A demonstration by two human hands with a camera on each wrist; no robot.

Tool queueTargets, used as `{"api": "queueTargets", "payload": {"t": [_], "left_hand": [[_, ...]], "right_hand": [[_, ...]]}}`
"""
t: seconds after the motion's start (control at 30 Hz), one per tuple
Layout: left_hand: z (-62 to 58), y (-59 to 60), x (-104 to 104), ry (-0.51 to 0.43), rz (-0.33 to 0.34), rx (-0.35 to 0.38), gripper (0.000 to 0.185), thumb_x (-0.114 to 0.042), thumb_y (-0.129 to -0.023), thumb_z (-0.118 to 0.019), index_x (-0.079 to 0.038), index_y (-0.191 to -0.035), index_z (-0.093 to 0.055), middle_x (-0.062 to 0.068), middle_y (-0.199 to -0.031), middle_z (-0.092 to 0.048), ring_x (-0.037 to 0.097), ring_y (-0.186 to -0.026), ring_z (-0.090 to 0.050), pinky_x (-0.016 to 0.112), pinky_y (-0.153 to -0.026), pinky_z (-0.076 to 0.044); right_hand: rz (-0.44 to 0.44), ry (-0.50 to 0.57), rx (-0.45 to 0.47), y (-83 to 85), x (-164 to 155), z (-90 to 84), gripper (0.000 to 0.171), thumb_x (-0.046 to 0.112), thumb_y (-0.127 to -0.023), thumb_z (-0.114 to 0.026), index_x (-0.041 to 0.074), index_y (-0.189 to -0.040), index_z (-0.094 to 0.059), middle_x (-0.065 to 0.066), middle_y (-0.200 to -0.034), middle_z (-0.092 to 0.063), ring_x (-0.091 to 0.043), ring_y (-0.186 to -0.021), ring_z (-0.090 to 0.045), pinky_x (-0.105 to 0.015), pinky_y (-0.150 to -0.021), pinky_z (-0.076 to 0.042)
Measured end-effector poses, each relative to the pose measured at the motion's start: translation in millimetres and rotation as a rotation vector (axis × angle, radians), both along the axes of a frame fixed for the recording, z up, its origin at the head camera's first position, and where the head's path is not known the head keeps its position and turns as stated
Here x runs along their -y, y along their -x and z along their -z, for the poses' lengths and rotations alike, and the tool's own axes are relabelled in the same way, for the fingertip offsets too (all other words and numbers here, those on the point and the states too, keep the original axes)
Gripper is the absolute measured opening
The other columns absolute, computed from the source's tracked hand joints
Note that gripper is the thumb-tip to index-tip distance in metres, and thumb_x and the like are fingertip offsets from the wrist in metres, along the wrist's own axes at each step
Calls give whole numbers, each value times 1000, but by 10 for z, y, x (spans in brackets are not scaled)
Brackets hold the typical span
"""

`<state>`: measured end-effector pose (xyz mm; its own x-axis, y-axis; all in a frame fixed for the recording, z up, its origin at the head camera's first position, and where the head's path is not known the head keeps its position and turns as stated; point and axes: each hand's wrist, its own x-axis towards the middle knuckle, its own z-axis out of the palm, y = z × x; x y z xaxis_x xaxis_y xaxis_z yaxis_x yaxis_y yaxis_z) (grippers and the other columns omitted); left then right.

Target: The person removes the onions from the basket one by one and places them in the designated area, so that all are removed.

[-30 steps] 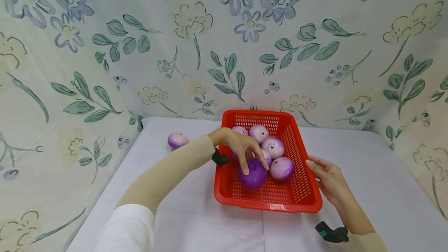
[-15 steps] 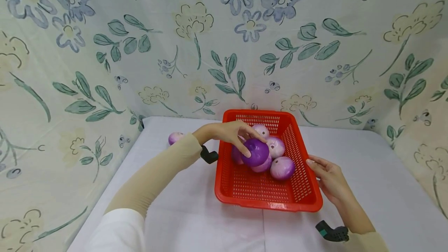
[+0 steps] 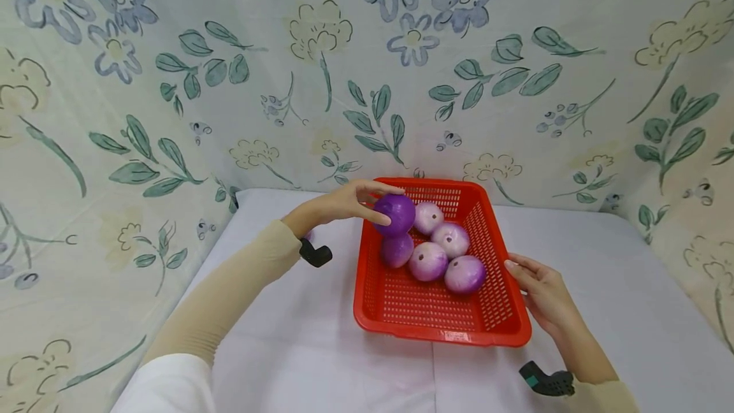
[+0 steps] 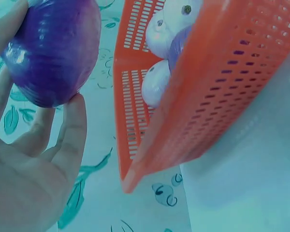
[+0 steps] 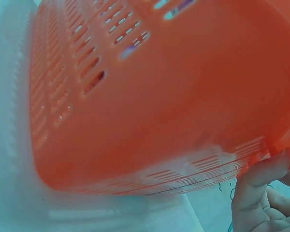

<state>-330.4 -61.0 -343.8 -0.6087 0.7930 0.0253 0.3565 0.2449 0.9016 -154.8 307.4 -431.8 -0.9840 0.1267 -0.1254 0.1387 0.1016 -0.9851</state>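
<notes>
Left hand (image 3: 343, 201): fingers curled round a purple onion (image 3: 397, 214), raised over the left rim of a red basket (image 3: 441, 336) | Right hand (image 3: 541, 285): gripping its right rim; five onions (image 3: 427, 261) inside | Step, apparently: carrying across the rim; next move calls for clearing that edge

floral cloth backdrop (image 3: 321, 126) behind a white-covered table (image 3: 309, 349)

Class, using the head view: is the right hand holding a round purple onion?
No, the right hand grips the red perforated plastic basket instead.
</notes>
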Motion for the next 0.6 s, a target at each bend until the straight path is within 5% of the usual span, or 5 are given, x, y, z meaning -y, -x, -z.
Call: {"api": "queueTargets", "payload": {"t": [0.6], "left_hand": [[163,-42,586,-132,-370,44,59,-27,-87,-79,-29,-142,-58,-3,-146,-51,34,-126,-52,56,-102,-44]], "right_hand": [[-2,25,19,-1,10,-10,77,37,-100,-59,-7,-153,-24,22,-102,-64,-2,-92,-66,-27,-78,-58]]}}
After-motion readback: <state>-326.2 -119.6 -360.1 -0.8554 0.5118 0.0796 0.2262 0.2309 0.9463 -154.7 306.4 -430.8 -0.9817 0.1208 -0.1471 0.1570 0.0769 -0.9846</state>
